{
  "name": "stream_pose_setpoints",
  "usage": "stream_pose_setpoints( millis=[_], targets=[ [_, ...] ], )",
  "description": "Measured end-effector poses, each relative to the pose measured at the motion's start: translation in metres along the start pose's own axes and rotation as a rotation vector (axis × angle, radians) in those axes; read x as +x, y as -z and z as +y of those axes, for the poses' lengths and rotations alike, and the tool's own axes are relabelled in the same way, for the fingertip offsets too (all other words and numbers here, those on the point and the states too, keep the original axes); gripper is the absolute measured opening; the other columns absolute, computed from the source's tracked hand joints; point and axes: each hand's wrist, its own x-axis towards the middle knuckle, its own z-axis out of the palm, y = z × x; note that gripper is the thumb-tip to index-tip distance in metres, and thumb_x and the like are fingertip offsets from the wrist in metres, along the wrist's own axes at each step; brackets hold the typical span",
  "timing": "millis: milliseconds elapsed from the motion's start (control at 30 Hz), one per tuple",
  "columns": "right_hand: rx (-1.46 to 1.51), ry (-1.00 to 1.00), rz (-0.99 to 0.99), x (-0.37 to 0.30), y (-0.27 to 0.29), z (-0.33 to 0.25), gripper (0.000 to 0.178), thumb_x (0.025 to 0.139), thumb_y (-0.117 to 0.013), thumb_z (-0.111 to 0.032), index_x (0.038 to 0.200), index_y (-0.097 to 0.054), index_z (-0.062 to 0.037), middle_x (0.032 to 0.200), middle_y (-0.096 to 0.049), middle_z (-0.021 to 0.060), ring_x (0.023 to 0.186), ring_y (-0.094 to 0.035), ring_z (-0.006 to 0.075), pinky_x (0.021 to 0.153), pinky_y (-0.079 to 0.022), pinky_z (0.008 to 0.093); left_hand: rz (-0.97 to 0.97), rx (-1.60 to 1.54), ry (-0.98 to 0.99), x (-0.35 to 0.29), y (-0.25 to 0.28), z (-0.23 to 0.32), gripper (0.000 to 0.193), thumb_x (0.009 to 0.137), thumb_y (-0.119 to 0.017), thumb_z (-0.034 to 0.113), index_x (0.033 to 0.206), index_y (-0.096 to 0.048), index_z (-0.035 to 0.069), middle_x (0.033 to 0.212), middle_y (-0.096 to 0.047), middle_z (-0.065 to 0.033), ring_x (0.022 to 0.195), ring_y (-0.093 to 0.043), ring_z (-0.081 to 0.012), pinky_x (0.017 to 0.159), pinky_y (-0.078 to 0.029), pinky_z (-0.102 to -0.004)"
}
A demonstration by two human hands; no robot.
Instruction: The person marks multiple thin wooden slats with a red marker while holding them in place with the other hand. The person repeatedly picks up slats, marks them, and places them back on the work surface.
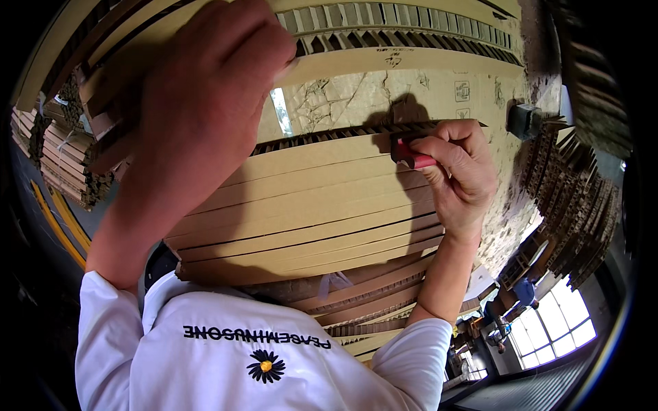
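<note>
1. Your right hand (460, 168), right of centre, has its fingers (445, 150) clenched around a small red object (419, 160).
2. Your left hand (205, 89) fills the upper left, fingers curled; I cannot tell whether they grasp anything.
3. Tan cardboard strips (329, 198) lie side by side mid-frame.

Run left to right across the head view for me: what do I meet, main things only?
Stacked cardboard at the left → left hand → small red object → right hand → small dark block → strip-cut cardboard stack.
</note>
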Motion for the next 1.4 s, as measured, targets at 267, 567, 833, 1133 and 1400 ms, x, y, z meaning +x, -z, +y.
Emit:
stream_pose_setpoints(
  millis=[267, 567, 833, 1133, 1400],
  targets=[
    [-0.065, 0.011, -0.013, 0.004, -0.003, -0.006, 0.026, 0.076, -0.082, -0.012, 0.096, -0.073, 0.0019, 0.091, -0.057, 0.0055, 0.082, -0.055, 0.0174, 0.070, -0.044, 0.0263, 0.218, 0.248, -0.112, 0.029, -0.002, -0.024, 0.011, 0.086, -0.066, 0.005, 0.091, -0.056, 0.004, 0.087, -0.054, -0.0128, 0.080, -0.054, -0.0309, 0.067, -0.044, -0.0406],
    [-0.136, 0.066, -0.017, 0.008, -0.005, -0.006, 0.023, 0.075, -0.080, -0.004, 0.096, -0.073, 0.0020, 0.089, -0.058, 0.0068, 0.081, -0.057, 0.0185, 0.070, -0.045, 0.0270, -0.225, -0.342, 0.221, -0.041, -0.011, 0.017, 0.008, 0.087, -0.068, 0.001, 0.094, -0.064, 0.000, 0.091, -0.058, -0.0104, 0.082, -0.060, -0.0262, 0.074, -0.049, -0.0329],
    [-0.131, 0.114, -0.013, 0.011, -0.005, -0.005, 0.025, 0.070, -0.077, 0.006, 0.094, -0.072, 0.0023, 0.087, -0.058, 0.0077, 0.080, -0.058, 0.0196, 0.069, -0.046, 0.0278, -0.267, -0.362, 0.261, -0.054, -0.025, 0.019, 0.006, 0.087, -0.067, 0.002, 0.091, -0.062, 0.000, 0.089, -0.056, -0.0103, 0.080, -0.059, -0.0262, 0.073, -0.048, -0.0332],
    [-0.106, 0.091, -0.034, 0.012, -0.006, -0.006, 0.032, 0.065, -0.070, 0.013, 0.094, -0.072, 0.0020, 0.088, -0.057, 0.0079, 0.083, -0.058, 0.0207, 0.073, -0.047, 0.0287, -0.222, -0.382, 0.264, -0.052, -0.032, 0.022, 0.007, 0.087, -0.066, 0.002, 0.088, -0.060, 0.000, 0.086, -0.054, -0.0104, 0.077, -0.057, -0.0264, 0.071, -0.046, -0.0336],
    [-0.132, 0.089, -0.034, 0.012, -0.004, -0.006, 0.023, 0.071, -0.075, 0.008, 0.092, -0.073, -0.0015, 0.089, -0.059, 0.0084, 0.080, -0.061, 0.0211, 0.068, -0.049, 0.0296, -0.222, -0.376, 0.218, -0.048, -0.032, 0.023, 0.009, 0.089, -0.065, 0.002, 0.086, -0.056, 0.000, 0.084, -0.049, -0.0122, 0.074, -0.053, -0.0284, 0.068, -0.044, -0.0354]
  ],
)
